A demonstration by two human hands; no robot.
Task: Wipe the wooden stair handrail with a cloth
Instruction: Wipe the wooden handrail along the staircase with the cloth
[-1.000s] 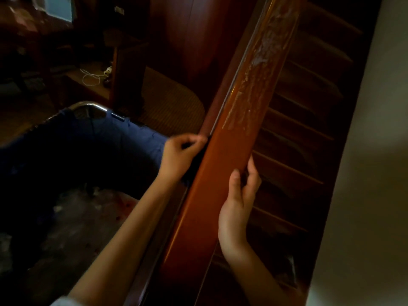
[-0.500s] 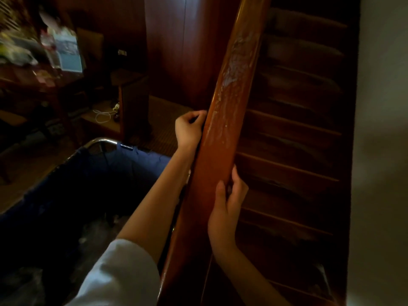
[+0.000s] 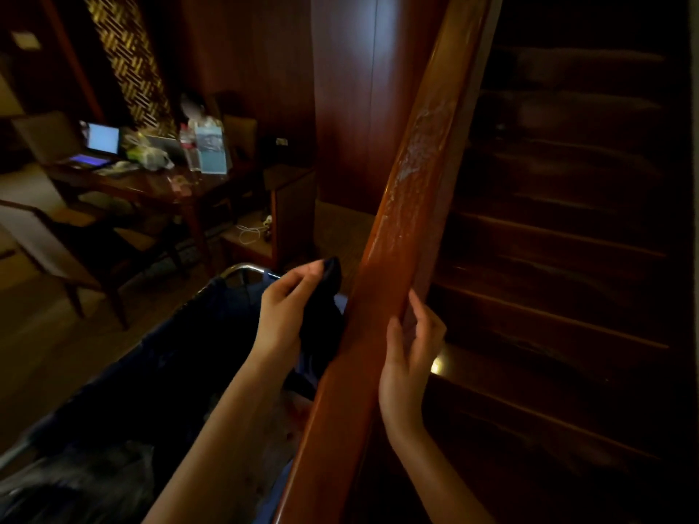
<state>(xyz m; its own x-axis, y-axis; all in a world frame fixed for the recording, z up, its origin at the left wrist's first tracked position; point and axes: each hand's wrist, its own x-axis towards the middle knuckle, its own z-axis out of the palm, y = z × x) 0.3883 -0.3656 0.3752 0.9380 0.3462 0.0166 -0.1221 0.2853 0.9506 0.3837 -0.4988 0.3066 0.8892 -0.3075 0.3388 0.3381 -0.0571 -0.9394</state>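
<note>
From the head camera, the wooden handrail (image 3: 382, 296) runs up and away through the middle of my view, glossy near me and streaked with a whitish smear (image 3: 420, 145) higher up. My left hand (image 3: 283, 308) is just left of the rail, fingers pinched round a dark cloth (image 3: 321, 315) that hangs down against the rail's left edge. My right hand (image 3: 410, 357) is on the rail's right side, fingers loose and nearly straight, tips touching the wood and gripping nothing. Right of the rail the dark stairs (image 3: 567, 240) drop away. Left of it is a blue-lined cart (image 3: 170, 353), and well beyond that a desk (image 3: 159, 187) with a lit laptop (image 3: 100, 143).
</note>
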